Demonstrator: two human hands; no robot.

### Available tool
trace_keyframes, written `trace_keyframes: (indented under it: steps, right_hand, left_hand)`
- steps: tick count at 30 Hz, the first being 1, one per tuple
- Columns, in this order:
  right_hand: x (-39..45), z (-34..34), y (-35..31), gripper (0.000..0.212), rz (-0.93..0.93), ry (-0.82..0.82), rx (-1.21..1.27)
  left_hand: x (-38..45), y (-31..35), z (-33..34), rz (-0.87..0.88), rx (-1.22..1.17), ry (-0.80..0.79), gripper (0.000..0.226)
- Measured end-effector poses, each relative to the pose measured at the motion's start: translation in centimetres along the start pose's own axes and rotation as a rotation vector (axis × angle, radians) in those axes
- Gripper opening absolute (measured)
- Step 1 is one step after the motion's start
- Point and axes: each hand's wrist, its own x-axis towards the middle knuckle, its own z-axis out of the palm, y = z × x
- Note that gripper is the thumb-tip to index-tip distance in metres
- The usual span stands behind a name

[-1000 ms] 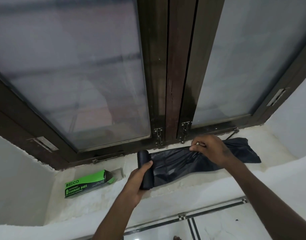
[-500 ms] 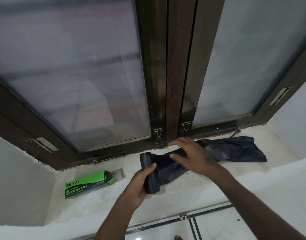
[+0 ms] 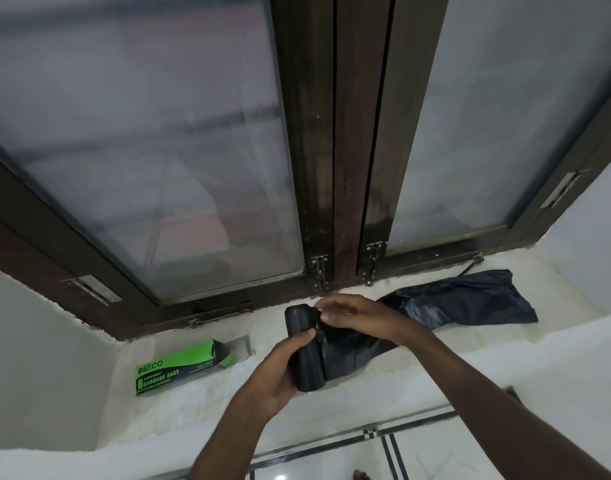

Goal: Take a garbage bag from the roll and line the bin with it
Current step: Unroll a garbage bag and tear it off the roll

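A black roll of garbage bags [image 3: 302, 344] stands tilted on the white window ledge [image 3: 418, 362]. My left hand [image 3: 279, 372] grips the roll from the left, thumb across its front. An unrolled black bag [image 3: 466, 303] trails from the roll to the right along the ledge. My right hand [image 3: 356, 317] lies over the bag right beside the roll, fingertips at the roll's top end; whether they pinch the plastic is hidden. No bin is in view.
A green garbage bag box [image 3: 182, 368] lies open on the ledge to the left. Dark-framed frosted windows [image 3: 335, 168] rise directly behind the ledge. White walls close both sides. Tiled floor [image 3: 366, 455] shows below.
My right hand let go of the bag's middle and slid left along it to the roll. My left hand lifted and tilted the roll a little toward me.
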Motion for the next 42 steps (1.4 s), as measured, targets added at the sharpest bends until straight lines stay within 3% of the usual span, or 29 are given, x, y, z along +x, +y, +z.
trace_keyframes:
  steps: [7,14,19,28,32,42]
  right_hand:
    - [-0.4,-1.5,0.2,0.024,-0.077,-0.015,-0.028]
    - [-0.4,-1.9,-0.5,0.006,-0.098,-0.032,-0.175]
    - [-0.4,-1.4,-0.8,0.007,-0.103,-0.020,-0.201]
    - [0.3,0.3,-0.6,0.003,-0.061,0.199,-0.253]
    - [0.3,0.9,-0.8,0.011,-0.038,0.287,-0.247]
    - [0.8,1.2,-1.0,0.002,0.103,0.378,-0.105]
  left_hand:
    - [0.2,0.2,0.1,0.012,-0.028,0.025,0.041]
    - [0.7,-0.1,0.9,0.108,0.029,0.133,0.033]
    - [1.1,-0.4,1.1,0.171,0.095,0.260,0.029]
    - [1.1,-0.5,1.5,0.226,0.149,0.297,0.016]
    - [1.5,-0.6,1.6,0.221,0.188,0.301,0.022]
    - [1.0,-0.3,1.9,0.256,0.219,0.251,0.018]
